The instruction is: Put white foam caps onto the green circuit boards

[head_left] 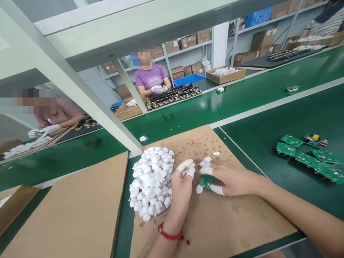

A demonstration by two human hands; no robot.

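My right hand [233, 178], with white finger cots on, grips the edges of a small green circuit board [206, 182] low over a cardboard sheet [228, 222]. Just left of it is my left hand [181, 186], its cot-covered fingers bent together; whatever they pinch, if anything, is hidden. Beside that hand lies a heap of small white rounded pieces [152, 182]. A few loose white pieces [199, 189] lie close around the board, and a flat one [216, 153] sits farther back on the cardboard.
Several green circuit boards [307, 160] lie on the green bench at right. A slanted white post [88, 86] rises beyond the heap. Another cardboard sheet [72, 204] lies at left. Across the green conveyor [188, 118], co-workers in white gloves handle parts beside rows of assembled boards [174, 96].
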